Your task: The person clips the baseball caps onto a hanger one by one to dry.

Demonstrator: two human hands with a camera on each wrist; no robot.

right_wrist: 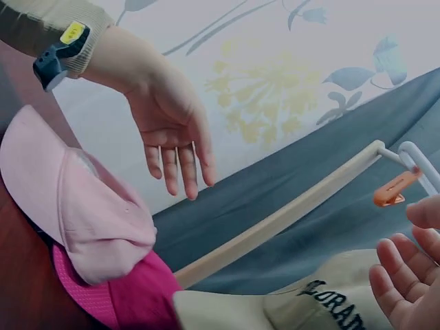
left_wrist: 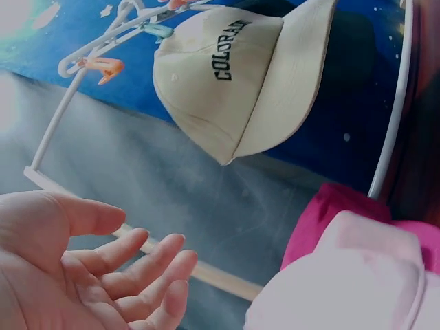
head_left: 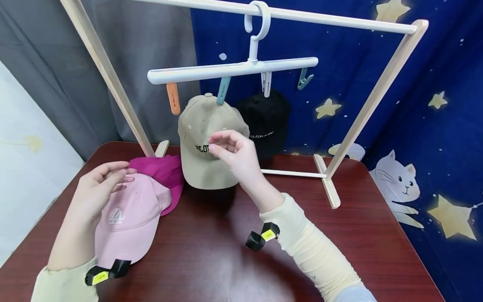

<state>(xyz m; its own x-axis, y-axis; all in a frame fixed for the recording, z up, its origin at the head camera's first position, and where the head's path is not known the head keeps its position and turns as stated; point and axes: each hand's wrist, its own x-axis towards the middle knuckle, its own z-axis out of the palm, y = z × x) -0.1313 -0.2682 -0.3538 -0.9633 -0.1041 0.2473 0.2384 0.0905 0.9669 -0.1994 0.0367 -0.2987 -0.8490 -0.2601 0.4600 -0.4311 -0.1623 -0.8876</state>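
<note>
My left hand (head_left: 94,188) hovers over a pink cap (head_left: 128,226), fingers loosely bent and holding nothing. My right hand (head_left: 235,153) is in front of a beige cap (head_left: 207,121), partly covering its lettering; its relaxed fingers hold nothing. A teal clip (head_left: 223,90) on the white hanger (head_left: 196,73) holds the beige cap by its crown. Behind it a black cap (head_left: 277,113) hangs under a pale clip (head_left: 266,84). Under the pink cap's far side lies a magenta cap (head_left: 164,170). Both hands appear in the right wrist view, the left hand (right_wrist: 168,130) with fingers pointing down.
A wooden rack (head_left: 373,100) carries the hanger on its top bar and stands on the red-brown table (head_left: 211,260). An orange clip (head_left: 173,98) and a green clip (head_left: 304,79) hang with nothing in them. Grey and starry blue curtains (head_left: 400,84) are behind.
</note>
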